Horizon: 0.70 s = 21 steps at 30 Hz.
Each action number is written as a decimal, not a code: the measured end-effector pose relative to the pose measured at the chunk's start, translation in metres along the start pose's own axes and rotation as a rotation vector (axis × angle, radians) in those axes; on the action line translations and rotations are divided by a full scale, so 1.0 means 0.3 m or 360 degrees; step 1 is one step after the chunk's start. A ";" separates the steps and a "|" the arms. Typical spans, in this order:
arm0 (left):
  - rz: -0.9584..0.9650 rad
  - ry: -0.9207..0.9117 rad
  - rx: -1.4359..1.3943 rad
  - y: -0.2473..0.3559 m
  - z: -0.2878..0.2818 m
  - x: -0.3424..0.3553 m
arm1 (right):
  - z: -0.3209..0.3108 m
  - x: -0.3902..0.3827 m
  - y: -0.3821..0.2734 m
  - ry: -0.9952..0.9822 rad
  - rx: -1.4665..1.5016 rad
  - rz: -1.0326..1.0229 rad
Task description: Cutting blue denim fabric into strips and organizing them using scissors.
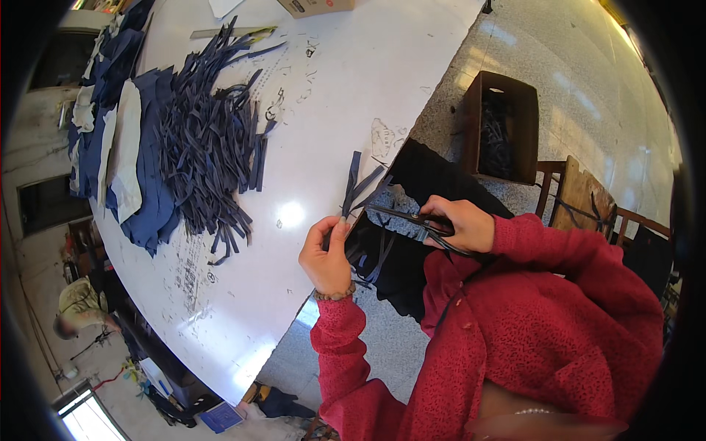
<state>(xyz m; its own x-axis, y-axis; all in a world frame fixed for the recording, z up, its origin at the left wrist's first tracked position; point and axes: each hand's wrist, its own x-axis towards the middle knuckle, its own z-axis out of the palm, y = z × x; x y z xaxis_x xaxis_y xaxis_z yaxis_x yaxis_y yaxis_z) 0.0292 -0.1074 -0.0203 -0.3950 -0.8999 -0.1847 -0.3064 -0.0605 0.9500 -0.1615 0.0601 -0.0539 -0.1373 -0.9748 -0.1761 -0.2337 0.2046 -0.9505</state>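
My left hand [326, 256], near the white table's [279, 110] edge, pinches a few narrow dark navy fabric strips [355, 175] that stick up over the tabletop. My right hand [465, 224] grips black-handled scissors [403, 214], their blades reaching to the strips just beside my left fingertips. A big tangled pile of similar strips [206, 140] lies on the table to the left, beside layered navy fabric pieces [147, 219] and pale pattern pieces [126, 151]. Black cloth [434, 173] is below the table edge, with loose strips over it.
An open box [515, 165] holding dark strips stands at right, by wooden chairs [577, 197]. At the back of the table are a cardboard box [312, 6] and a ruler [209, 33]. A person [88, 305] is bent over beyond the table's far left edge.
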 end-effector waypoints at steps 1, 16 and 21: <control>-0.0002 -0.0009 0.0011 0.000 0.001 0.002 | -0.006 0.002 -0.002 0.0006 -0.0004 0.0007; 0.0023 -0.0032 -0.0077 0.028 -0.014 0.001 | -0.046 -0.007 -0.022 -0.0215 -0.0158 0.0065; 0.0111 0.0033 0.0039 0.087 -0.035 -0.018 | -0.156 0.090 -0.097 0.0187 -0.0132 -0.0082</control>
<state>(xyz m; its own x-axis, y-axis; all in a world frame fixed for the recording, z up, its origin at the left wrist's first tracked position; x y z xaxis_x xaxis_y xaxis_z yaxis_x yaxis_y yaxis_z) 0.0324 -0.1086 0.0080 -0.3982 -0.9103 -0.1127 -0.3001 0.0132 0.9538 -0.2035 0.0320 -0.0191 -0.2337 -0.9680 -0.0915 -0.3216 0.1658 -0.9322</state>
